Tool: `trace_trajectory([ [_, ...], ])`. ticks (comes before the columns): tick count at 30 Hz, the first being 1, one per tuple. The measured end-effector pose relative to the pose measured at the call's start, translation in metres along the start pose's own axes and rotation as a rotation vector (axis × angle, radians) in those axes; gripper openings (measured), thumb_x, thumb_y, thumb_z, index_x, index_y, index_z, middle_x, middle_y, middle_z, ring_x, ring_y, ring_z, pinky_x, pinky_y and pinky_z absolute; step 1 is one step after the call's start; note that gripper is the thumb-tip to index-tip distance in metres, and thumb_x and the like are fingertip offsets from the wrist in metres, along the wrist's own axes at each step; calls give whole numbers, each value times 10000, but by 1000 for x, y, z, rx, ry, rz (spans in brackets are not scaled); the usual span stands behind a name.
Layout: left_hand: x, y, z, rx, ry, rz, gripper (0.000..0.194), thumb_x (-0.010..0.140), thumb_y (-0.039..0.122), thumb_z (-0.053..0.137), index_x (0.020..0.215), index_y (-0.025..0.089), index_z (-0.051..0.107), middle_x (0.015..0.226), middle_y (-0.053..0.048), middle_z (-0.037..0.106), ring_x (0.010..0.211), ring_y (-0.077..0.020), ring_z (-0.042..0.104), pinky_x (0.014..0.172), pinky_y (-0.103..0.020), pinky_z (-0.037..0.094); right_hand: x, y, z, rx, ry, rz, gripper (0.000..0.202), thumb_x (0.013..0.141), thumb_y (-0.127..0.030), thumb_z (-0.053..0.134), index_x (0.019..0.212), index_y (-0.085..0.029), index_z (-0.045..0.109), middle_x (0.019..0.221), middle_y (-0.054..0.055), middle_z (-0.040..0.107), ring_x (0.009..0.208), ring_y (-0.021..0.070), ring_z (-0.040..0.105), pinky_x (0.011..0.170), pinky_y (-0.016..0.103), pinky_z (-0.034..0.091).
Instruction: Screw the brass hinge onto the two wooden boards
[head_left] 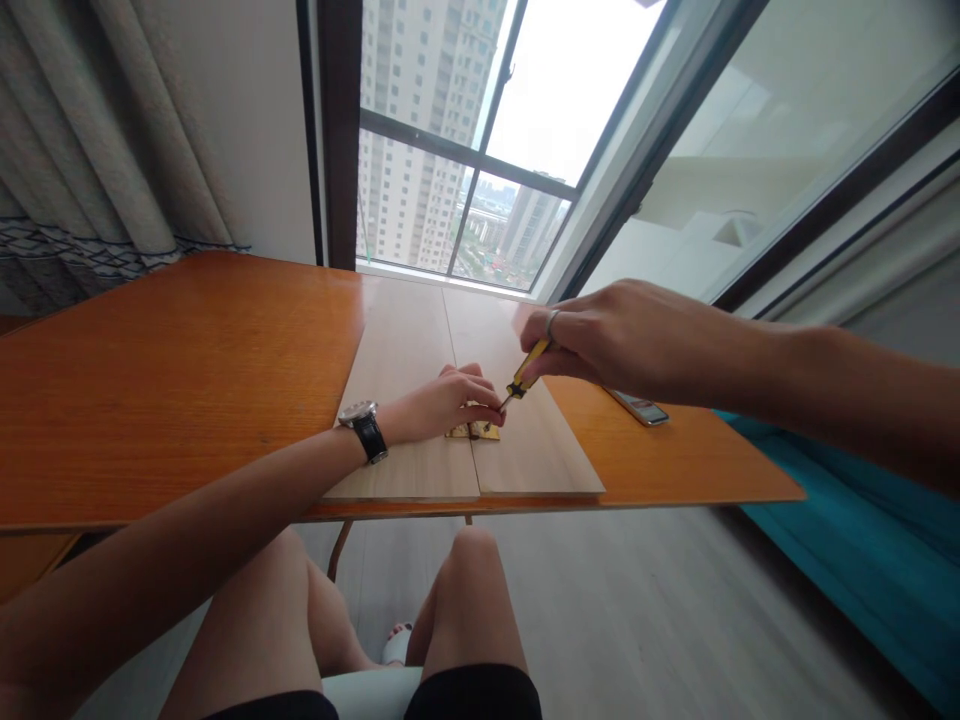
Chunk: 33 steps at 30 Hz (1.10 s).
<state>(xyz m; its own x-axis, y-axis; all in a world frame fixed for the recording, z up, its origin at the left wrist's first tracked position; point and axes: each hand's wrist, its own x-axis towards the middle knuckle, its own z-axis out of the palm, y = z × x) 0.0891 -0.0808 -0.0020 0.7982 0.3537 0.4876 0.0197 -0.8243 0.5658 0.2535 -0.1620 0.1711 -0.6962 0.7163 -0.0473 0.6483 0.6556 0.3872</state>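
Two pale wooden boards point(405, 350) lie side by side on the orange table. Across their seam, near the front, sits a brass-coloured hinge point(486, 431), partly hidden by my left hand point(450, 402). The fingers of that hand are bent together over the hinge beside the screwdriver's tip; whatever they pinch is too small to make out. My right hand point(577, 338) is wrapped round the yellow and black handle of a screwdriver point(528, 368), which slants down to the left, its tip at my left fingertips.
The orange wooden table point(187, 390) extends to both sides of the boards. A phone point(637, 407) lies on it at the right, under my right forearm. Behind the table is a window point(465, 150). My knees are below its front edge.
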Motion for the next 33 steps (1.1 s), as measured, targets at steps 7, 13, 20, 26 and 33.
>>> trace_trajectory([
  [7, 0, 0, 0, 0, -32, -12, 205, 966, 289, 589, 882, 217, 762, 958, -21, 746, 1018, -205, 537, 950, -328, 349, -11, 8, -2, 162, 86, -283, 371, 1027, -195, 345, 1168, -119, 679, 1105, 120, 701, 877, 175, 689, 719, 308, 558],
  [13, -1, 0, -3, 4, -31, -26, 203, 969, 304, 582, 940, 227, 767, 975, -27, 743, 1025, -207, 533, 949, -326, 373, -1, 7, -9, 20, -48, -167, 254, 994, -243, 472, 1077, -144, 690, 990, 100, 726, 727, 176, 662, 618, 311, 479],
  [20, -3, 2, -5, -25, -2, -1, 164, 942, 284, 620, 958, 211, 766, 956, -48, 740, 977, -206, 553, 943, -333, 423, 4, -21, -3, -301, -135, 271, 515, 1026, -463, 335, 833, -151, 696, 575, 63, 637, 478, 163, 550, 505, 293, 258],
  [26, -5, 1, -5, -32, 45, -29, 189, 944, 303, 609, 949, 203, 769, 916, -57, 723, 935, -197, 585, 911, -325, 459, 3, -25, 5, -110, -33, 243, 443, 1018, -440, 351, 1102, -141, 668, 876, 114, 696, 650, 201, 629, 555, 298, 344],
  [33, -3, -6, -11, -28, 277, -112, 254, 975, 317, 530, 1048, 175, 727, 929, -51, 728, 903, -186, 593, 858, -312, 458, -10, 1, 16, 274, 52, -132, 354, 961, -321, 511, 1269, -160, 575, 1238, 161, 605, 915, 213, 644, 742, 343, 506],
])
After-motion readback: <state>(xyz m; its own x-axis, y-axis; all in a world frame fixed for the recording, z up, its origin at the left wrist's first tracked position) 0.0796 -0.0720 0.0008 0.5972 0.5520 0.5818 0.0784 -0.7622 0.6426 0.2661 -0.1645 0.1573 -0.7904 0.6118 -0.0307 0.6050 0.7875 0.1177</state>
